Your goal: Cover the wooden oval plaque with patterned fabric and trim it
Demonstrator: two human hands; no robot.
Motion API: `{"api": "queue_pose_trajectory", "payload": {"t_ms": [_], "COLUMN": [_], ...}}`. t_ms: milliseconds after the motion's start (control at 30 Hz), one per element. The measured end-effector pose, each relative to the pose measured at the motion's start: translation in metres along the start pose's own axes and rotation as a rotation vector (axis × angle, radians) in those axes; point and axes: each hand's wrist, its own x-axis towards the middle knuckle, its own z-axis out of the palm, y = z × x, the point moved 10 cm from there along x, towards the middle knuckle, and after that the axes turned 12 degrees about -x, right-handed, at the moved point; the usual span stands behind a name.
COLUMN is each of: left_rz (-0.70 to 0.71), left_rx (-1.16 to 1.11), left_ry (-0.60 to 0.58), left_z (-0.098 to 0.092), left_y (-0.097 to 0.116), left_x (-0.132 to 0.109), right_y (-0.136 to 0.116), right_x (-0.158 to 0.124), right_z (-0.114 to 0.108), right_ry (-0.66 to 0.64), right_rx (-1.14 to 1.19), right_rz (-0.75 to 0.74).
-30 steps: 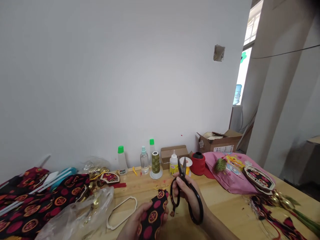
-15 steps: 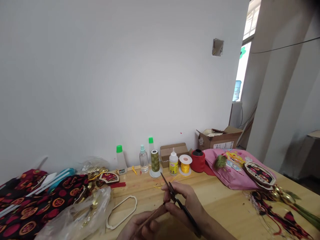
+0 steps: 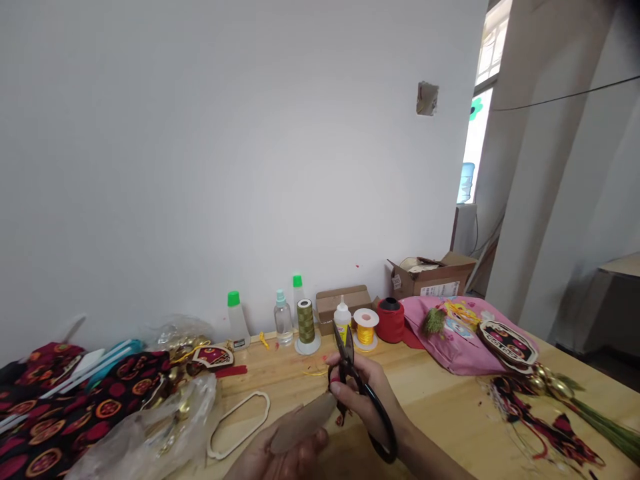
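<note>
My left hand (image 3: 255, 457) holds a flat grey-brown piece with a rounded end (image 3: 304, 424), tilted with its plain face toward me. At its right tip some dark red and black fabric (image 3: 340, 419) shows, partly hidden by my fingers. My right hand (image 3: 377, 393) is closed around black scissors (image 3: 384, 427). Their blades point up and stand slightly apart, just above the piece's right end. An empty pale wooden frame (image 3: 239, 427) lies on the table left of my hands.
Behind my hands stand a green thread cone (image 3: 305, 321), a glue bottle (image 3: 342, 317), a yellow cord spool (image 3: 366, 331) and a red spool (image 3: 391, 323). Patterned fabric (image 3: 120, 387) and a clear plastic bag (image 3: 150, 427) lie left. A pink bag (image 3: 440, 347) and fabric scraps (image 3: 530, 413) lie right.
The piece in my left hand has turned from nearly edge-on to show its flat face. The scissors have swung more upright, and their black handle loop now shows. The view has shifted slightly.
</note>
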Motion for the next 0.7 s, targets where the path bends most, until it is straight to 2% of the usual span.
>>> {"api": "queue_pose_trajectory", "payload": {"t_ms": [100, 200, 267, 367, 533, 700], "left_rz": [0.015, 0.131, 0.257, 0.390, 0.518, 0.544], "left_rx": [0.051, 0.065, 0.086, 0.116, 0.189, 0.241], "left_ry": [0.025, 0.021, 0.000, -0.019, -0.015, -0.043], "left_z": [-0.004, -0.006, -0.004, -0.001, 0.000, 0.005], "left_y": [-0.002, 0.011, 0.026, 0.041, 0.052, 0.051], "left_x": [0.004, 0.008, 0.009, 0.007, 0.002, 0.000], "right_y": [-0.003, -0.003, -0.003, -0.006, -0.015, -0.012], "right_x": [0.002, 0.002, 0.003, 0.001, -0.006, -0.008], "right_z": [-0.009, -0.020, -0.019, -0.004, 0.013, 0.014], "right_ry": [0.073, 0.153, 0.120, -0.005, -0.100, -0.133], "right_rx": [-0.034, -0.095, -0.145, -0.268, -0.871, -1.021], "right_rz": [0.009, 0.014, 0.001, -0.057, -0.190, -0.189]}}
